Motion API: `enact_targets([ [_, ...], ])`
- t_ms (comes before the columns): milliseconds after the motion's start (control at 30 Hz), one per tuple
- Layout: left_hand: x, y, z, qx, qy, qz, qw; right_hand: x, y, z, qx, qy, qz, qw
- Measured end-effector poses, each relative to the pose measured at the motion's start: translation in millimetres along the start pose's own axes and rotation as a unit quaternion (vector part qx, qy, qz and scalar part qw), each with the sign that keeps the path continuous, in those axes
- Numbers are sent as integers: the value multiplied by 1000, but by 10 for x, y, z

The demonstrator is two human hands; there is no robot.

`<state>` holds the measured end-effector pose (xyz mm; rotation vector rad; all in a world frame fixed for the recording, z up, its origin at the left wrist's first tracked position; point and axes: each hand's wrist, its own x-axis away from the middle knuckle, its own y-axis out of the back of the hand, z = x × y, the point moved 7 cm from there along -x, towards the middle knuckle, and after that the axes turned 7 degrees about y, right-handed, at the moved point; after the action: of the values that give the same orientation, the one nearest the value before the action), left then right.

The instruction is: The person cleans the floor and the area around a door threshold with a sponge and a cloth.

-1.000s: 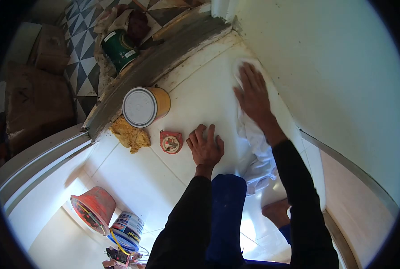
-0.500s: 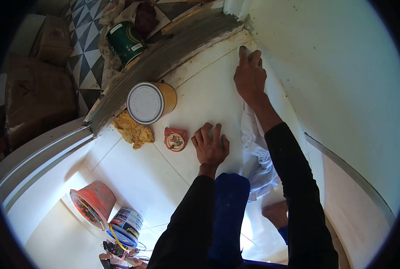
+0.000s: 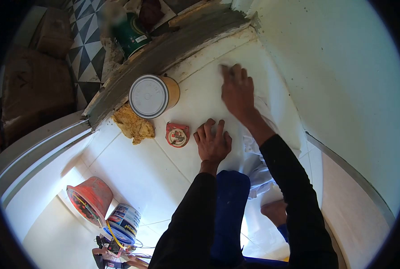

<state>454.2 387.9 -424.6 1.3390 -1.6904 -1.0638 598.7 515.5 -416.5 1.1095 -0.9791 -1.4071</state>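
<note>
My left hand [image 3: 213,141] rests on the white tiled floor [image 3: 164,179] with its fingers spread and nothing in it. Just left of its fingertips lies a small red object with a round pale label [image 3: 178,135]. Farther forward, my right hand [image 3: 238,92] is low over the tiles near a joint line, fingers partly stretched and apart, their tips smeared by motion. No held thing shows there. Beneath and beside my right forearm lies a crumpled white cloth [image 3: 256,168]. A can with a grey lid [image 3: 149,96] stands left of my hands, beside a yellowish sponge-like lump [image 3: 135,125].
A grey cement sill [image 3: 164,49] crosses the front, with a green can [image 3: 130,36] beyond it. Brown boxes [image 3: 36,94] stand at far left. A red bucket [image 3: 92,199] and a white-and-blue tub [image 3: 123,222] sit at lower left. A pale wall [image 3: 339,67] bounds the right.
My right hand has moved back and left from the corner by the wall and sill. My left hand stays on the floor. The view has shifted slightly.
</note>
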Motion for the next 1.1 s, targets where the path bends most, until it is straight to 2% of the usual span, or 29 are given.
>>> enact_targets([
  [33, -15, -1, -7, 3, -3, 1, 1000, 118, 82, 98, -4, 36, 25, 999],
  [167, -4, -6, -5, 8, -6, -5, 1000, 616, 341, -267, -51, 35, 20, 998],
  [233, -8, 8, -1, 9, -6, -8, 1000, 796, 476, -496, -16, 43, -30, 998],
  [267, -13, 14, -7, 4, -4, -5, 1000, 868, 423, -554, 3, 42, 19, 999],
  [400, -11, 16, -23, -2, -13, -15, 1000, 581, 341, -621, -23, 39, -1, 999],
  [467, -1, 8, -40, -3, -19, -14, 1000, 195, 291, -759, -9, 83, -48, 995],
  [567, 15, -2, -50, -11, -23, -12, 1000, 50, 281, -934, -32, 104, -50, 993],
  [700, 4, -27, -20, 0, -13, -3, 1000, 1005, 401, -1139, -16, 68, -35, 997],
  [767, 0, -30, 4, -1, -7, -4, 1000, 1386, 428, -1258, 24, 10, -1, 1000],
  [867, -9, -24, -29, -10, -18, -12, 1000, 1233, 475, -1140, 5, 10, -2, 1000],
  [933, 1, -6, -31, -16, -19, -14, 1000, 810, 407, -1031, -44, 68, -46, 996],
  [1000, -11, -9, -40, -20, -25, -15, 999, 277, 337, -944, -32, 74, -63, 995],
  [1100, 33, -36, -33, -21, -27, -13, 999, 82, 295, -944, -36, 65, -81, 994],
])
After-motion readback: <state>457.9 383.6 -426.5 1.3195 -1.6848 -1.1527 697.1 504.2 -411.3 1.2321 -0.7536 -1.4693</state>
